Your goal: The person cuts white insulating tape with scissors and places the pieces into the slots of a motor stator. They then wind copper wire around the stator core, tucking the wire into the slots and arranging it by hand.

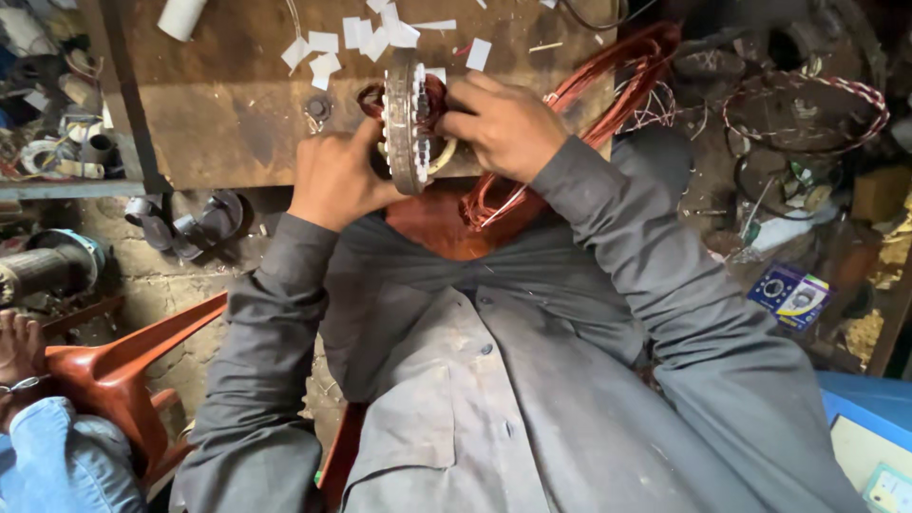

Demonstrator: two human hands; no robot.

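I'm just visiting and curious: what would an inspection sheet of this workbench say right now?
Surface: worn brown wooden bench, stained.
Job's things: ring-shaped motor stator held on edge; copper wire coils trail from it.
Clutter: white paper slips and a white tube on the bench.
Hands: left hand and right hand both grip the stator.
Cables: red-and-white twisted loop at right.
Surroundings: red plastic chair, another person's hand, blue box.

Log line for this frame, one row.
left hand: grips stator ring | right hand: on copper wire coils | ring upright at workbench edge
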